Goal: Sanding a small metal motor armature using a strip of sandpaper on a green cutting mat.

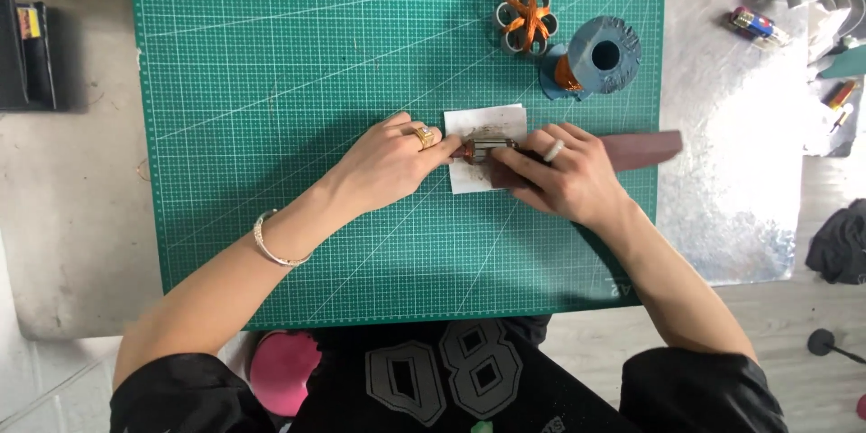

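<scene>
At mid-mat, on the green gridded cutting mat (271,171), lies a small white paper square (483,182), and over it a small cylindrical metal-and-copper motor part (484,146), pinched from both sides. Left hand (388,167), ringed, with a silver bracelet at the wrist, closed on the part's left end with fingertips only. Right hand (564,176) closed on two things at once: fingertips on the part's right end, palm and fingers pressing a long flat dark-brown strip (645,146) that runs out to the right past the mat's edge. Whether the strip's near end touches the part cannot be told; hidden under the fingers.

Judged midway: dark dust or filings scattered on the paper about the part suggest rubbing or cleaning already under way, not finished, with the part not yet set down or put aside. Beyond, near the mat's top right, untouched and well apart from both grips: a white ring-shaped cluster wound with orange copper wire (526,20) and, just beside it, a blue-grey plastic spool (597,56). Around the mat, a grey surface (63,216).
</scene>
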